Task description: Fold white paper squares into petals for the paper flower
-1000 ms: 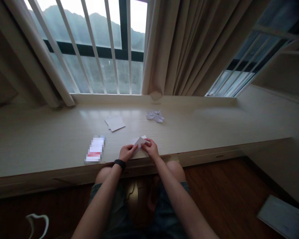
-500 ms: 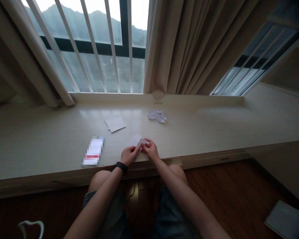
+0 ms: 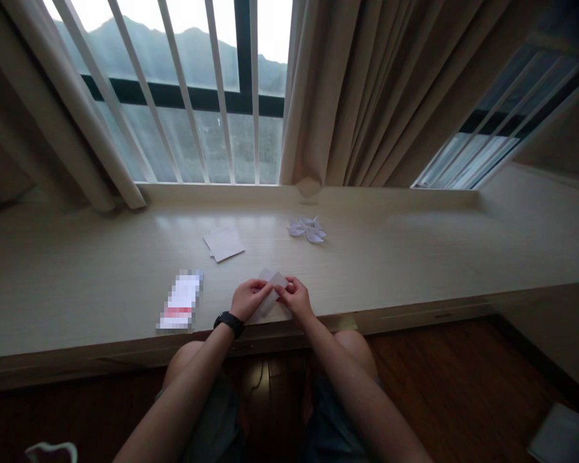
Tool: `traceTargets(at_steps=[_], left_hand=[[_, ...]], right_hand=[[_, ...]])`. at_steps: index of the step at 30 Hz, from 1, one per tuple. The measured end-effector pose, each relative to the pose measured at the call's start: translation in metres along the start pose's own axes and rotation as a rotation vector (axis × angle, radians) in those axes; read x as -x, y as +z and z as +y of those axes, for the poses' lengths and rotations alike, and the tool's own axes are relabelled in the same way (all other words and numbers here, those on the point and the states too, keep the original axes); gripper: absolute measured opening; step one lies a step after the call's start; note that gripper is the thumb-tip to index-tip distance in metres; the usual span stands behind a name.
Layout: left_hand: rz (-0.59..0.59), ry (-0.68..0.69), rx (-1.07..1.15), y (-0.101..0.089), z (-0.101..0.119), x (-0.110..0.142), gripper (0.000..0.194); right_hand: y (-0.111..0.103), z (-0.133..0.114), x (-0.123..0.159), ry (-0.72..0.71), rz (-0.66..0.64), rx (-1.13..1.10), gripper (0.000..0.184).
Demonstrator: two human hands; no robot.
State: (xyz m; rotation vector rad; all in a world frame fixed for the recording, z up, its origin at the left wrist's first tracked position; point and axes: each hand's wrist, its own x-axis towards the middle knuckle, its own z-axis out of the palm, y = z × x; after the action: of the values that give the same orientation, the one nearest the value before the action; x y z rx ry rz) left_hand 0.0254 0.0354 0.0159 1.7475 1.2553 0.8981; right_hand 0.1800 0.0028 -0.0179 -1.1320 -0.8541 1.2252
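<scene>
Between my two hands, close to the front edge of the pale ledge, is a white sheet of paper (image 3: pixel 276 280), partly folded. My left hand (image 3: pixel 249 298), with a dark watch on its wrist, pinches the paper from the left with thumb and fingers. From the right, my right hand (image 3: pixel 295 298) grips the same paper, its thumb near the left thumb. My fingers cover part of the folds. Beyond the hands lies a folded paper flower (image 3: pixel 307 229) with pointed petals. A small stack of white paper squares (image 3: pixel 224 244) lies to its left.
A phone with a blurred screen (image 3: pixel 180 301) lies on the ledge (image 3: pixel 415 244) left of my hands. Curtains (image 3: pixel 367 96) and a barred window stand behind the ledge. My knees are under its front edge. A pale flat object (image 3: pixel 564 434) lies on the floor at the right.
The paper has shifted slightly in my fingers, and my hands are a little further apart. Both hands still hold it. The whole view has tilted slightly.
</scene>
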Motion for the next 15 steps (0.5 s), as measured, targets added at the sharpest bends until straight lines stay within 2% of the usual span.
traceTargets(at_steps=[2, 3, 7, 9, 15], left_hand=[[0.122, 0.029, -0.028, -0.005, 0.0, -0.006, 0.034], [0.145, 0.02, -0.008, -0.007, 0.0, -0.008, 0.036], [0.028, -0.058, 0.22, -0.008, 0.001, -0.007, 0.058], [0.005, -0.058, 0.261, -0.006, 0.003, -0.002, 0.062], [0.021, -0.079, 0.161, -0.001, 0.008, 0.008, 0.049]], right_hand=[[0.001, -0.003, 0.001, 0.012, -0.009, -0.008, 0.054], [0.0, -0.004, 0.001, 0.015, -0.024, -0.006, 0.055], [-0.005, -0.011, 0.004, -0.007, -0.073, 0.048, 0.052], [-0.006, -0.014, 0.005, -0.04, -0.067, 0.094, 0.05], [-0.004, -0.017, 0.004, -0.034, -0.046, 0.117, 0.051]])
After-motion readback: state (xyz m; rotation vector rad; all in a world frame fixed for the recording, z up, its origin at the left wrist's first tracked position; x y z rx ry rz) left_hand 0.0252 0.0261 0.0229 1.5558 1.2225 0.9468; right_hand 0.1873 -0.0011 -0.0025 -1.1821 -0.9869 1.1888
